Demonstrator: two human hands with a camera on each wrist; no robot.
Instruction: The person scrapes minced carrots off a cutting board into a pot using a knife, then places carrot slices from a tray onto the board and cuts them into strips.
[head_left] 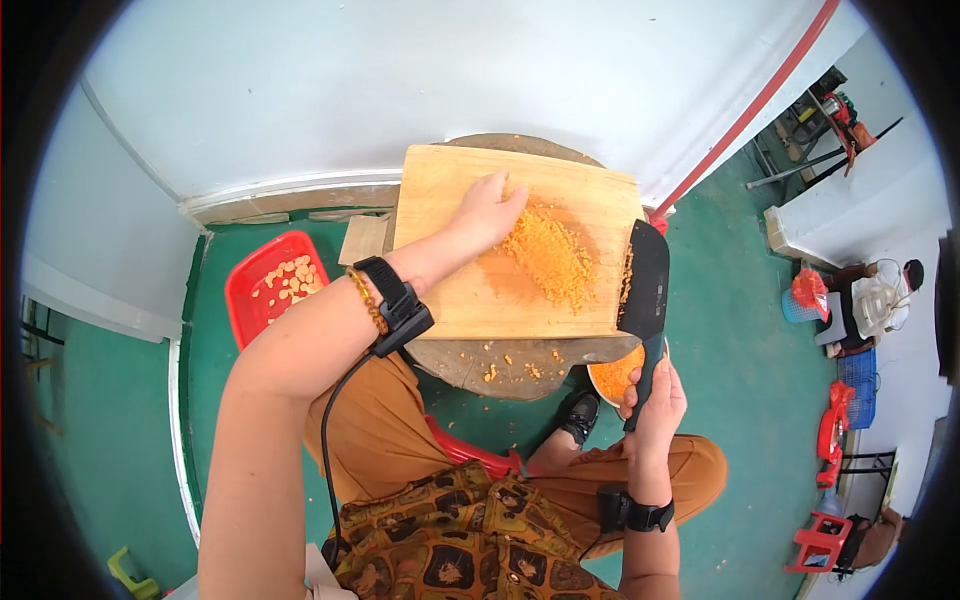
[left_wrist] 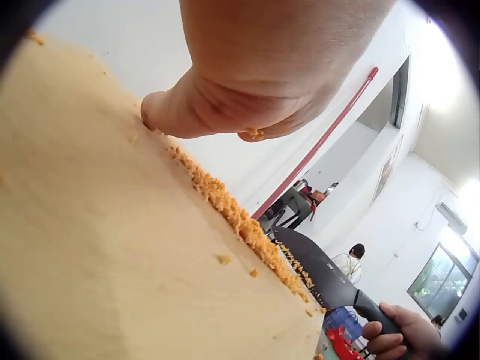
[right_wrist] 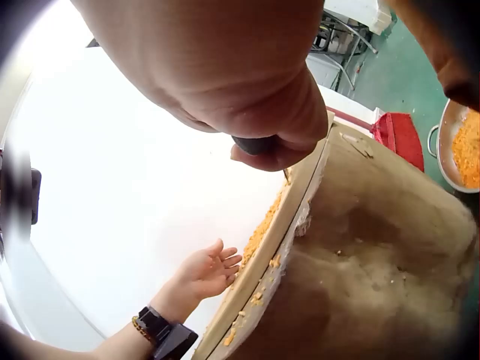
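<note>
My right hand (head_left: 657,402) grips the dark handle of a cleaver (head_left: 648,280). Its broad black blade lies along the right edge of a wooden cutting board (head_left: 450,290), with orange crumbs along the blade's edge. On the board is a heap of finely chopped orange bits (head_left: 548,258). Beside the heap's upper left end is my left hand (head_left: 488,212), its fingers loosely extended in the right wrist view. A few bits cling to that hand in the left wrist view. Most of the cleaver's blade is hidden by my right hand in the right wrist view.
The board sits on a round wooden block (head_left: 465,368) scattered with crumbs. Below its right side, a pot (right_wrist: 448,154) of orange bits stands on the green floor. To the left is a red basin (head_left: 240,305) with pale orange slices. A white wall (head_left: 330,90) rises behind the board.
</note>
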